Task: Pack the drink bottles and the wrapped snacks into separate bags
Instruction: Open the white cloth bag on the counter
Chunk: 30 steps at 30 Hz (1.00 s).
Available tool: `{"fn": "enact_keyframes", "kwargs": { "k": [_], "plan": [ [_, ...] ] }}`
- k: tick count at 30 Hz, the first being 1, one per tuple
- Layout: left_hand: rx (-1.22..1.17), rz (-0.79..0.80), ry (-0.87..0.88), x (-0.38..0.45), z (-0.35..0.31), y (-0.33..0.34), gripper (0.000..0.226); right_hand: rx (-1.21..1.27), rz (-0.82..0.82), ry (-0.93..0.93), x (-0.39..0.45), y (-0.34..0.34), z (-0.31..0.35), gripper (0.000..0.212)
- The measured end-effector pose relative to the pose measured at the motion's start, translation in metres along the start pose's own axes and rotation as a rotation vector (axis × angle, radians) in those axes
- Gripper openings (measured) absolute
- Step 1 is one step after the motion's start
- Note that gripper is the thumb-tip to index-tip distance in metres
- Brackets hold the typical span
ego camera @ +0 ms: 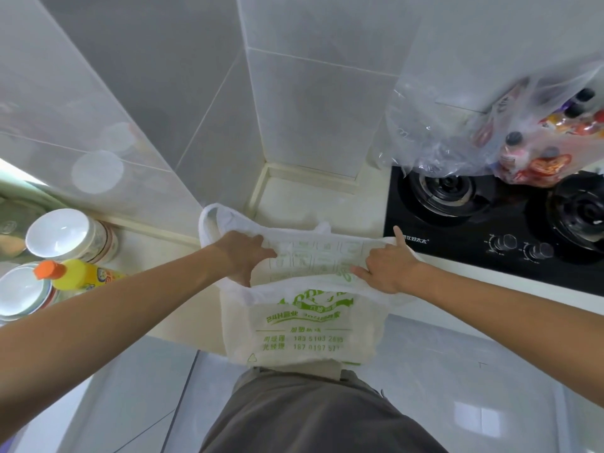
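**Bag between the hands, stove at right**

The bag (304, 322) lies on the counter (366, 204) and hangs over its front edge. The left hand (243, 256) and right hand (389, 266) are at its mouth. Right of it is the stove (483, 230), with a full bag (510, 135) (bottles inside) above it. At far left stand bowls (62, 233), with a bottle (78, 274) before them.

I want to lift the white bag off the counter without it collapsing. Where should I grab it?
Judging by its pose, take the white bag by its handle loop at the far left, coming from above: the loop stands free of the counter, while the limp body hangs over the edge.
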<state>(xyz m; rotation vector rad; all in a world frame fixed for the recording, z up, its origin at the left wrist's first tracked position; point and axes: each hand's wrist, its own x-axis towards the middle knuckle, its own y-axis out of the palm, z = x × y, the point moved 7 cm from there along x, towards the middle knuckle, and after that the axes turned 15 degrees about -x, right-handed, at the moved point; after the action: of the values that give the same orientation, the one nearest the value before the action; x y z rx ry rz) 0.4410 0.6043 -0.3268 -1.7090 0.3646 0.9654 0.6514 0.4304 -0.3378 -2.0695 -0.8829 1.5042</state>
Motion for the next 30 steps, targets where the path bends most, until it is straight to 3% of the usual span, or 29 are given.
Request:
{"fn": "enact_keyframes", "kwargs": {
  "k": [3,8,11,15,18,26,30],
  "plan": [
    [-0.010,-0.079,-0.067,-0.002,0.004,-0.011,0.116,-0.082,-0.071,0.051,0.001,-0.013,-0.009,0.061],
    [-0.060,-0.225,-0.152,-0.005,0.010,-0.037,0.122,-0.298,-0.127,0.056,0.000,-0.030,-0.030,0.049],
    [-0.106,-0.273,-0.197,-0.003,0.015,-0.048,0.132,-0.279,-0.147,0.049,0.001,-0.031,-0.042,0.067],
    [-0.127,-0.350,-0.180,0.001,0.018,-0.058,0.141,-0.235,-0.219,0.046,0.003,-0.026,-0.055,0.107],
    [-0.168,-0.448,-0.130,0.002,0.016,-0.063,0.148,-0.136,-0.280,0.026,0.005,-0.019,-0.063,0.121],
    [-0.207,-0.367,-0.118,0.022,0.019,-0.033,0.136,-0.035,-0.419,-0.007,0.019,-0.001,-0.056,0.132],
    [-0.135,-0.382,0.018,0.028,0.015,-0.024,0.116,0.009,-0.463,-0.089,0.027,0.005,-0.051,0.128]
  ]
}}
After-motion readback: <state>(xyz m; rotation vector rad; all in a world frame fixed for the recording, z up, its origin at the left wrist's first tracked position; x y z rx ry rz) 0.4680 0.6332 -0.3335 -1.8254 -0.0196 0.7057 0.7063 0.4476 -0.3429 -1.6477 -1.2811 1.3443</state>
